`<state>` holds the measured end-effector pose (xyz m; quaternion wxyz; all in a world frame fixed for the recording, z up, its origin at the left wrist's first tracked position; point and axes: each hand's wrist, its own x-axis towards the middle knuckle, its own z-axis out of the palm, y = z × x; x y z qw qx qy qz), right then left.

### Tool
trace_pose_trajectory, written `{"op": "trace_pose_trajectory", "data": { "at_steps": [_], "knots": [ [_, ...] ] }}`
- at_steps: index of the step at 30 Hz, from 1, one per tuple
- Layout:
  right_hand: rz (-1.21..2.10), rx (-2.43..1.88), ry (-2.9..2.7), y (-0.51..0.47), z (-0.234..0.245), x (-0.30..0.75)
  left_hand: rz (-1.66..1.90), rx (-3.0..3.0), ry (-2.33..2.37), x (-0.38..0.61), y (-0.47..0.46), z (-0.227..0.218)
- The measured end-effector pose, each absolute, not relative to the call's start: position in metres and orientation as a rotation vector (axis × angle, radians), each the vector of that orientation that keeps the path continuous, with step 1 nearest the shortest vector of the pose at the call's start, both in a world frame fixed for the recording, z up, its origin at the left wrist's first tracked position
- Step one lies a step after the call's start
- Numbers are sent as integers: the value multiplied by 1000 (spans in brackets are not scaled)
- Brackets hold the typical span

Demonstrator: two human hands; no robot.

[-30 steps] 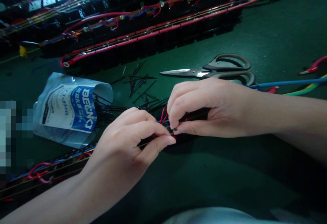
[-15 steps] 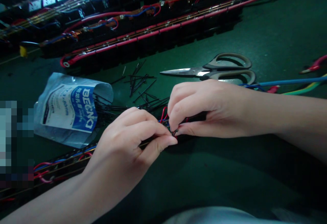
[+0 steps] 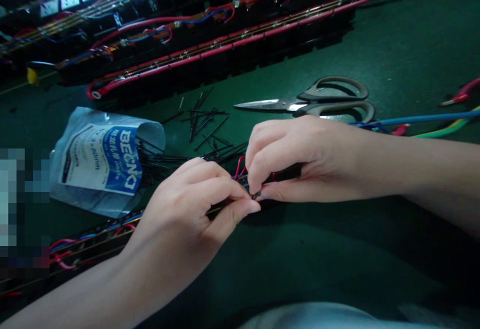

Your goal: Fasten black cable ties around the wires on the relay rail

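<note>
In the head view, the left hand (image 3: 198, 199) is pinching with thumb and forefinger, and the right hand (image 3: 296, 154) is pinching from the opposite side; a small black tie (image 3: 255, 196) is showing between them, sitting right at the fingertips of both hands and touching them, though the fingers are hiding most of it. Beneath the hands, a long wired strip (image 3: 93, 241) is running aslant across the green table (image 3: 337, 259), and a red wire loop (image 3: 240, 166) is sticking up just beyond the meeting fingertips. Beyond the left hand, a plastic bag (image 3: 101, 164) with a blue and white label is lying with its mouth facing right, black ties spilling from it. More loose ties (image 3: 208, 119) are lying scattered between the bag and the scissors (image 3: 288, 104), which are resting just beyond the right hand, blades pointing left. Past the right wrist, a blue cable (image 3: 423, 118) and a yellow-green cable (image 3: 442, 130) are stretching toward the right edge, while a thick red cable (image 3: 232, 46) is running along another strip at the back
</note>
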<state>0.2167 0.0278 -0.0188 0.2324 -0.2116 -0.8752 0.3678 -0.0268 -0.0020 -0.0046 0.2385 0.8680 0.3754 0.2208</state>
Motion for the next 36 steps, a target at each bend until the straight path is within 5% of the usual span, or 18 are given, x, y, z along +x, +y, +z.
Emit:
{"op": "trace_pose_trajectory", "data": {
  "at_steps": [36],
  "knots": [
    [921,-566,-2440,24,-21,217,532,2318,983,-30,-3,-12]
  ]
}}
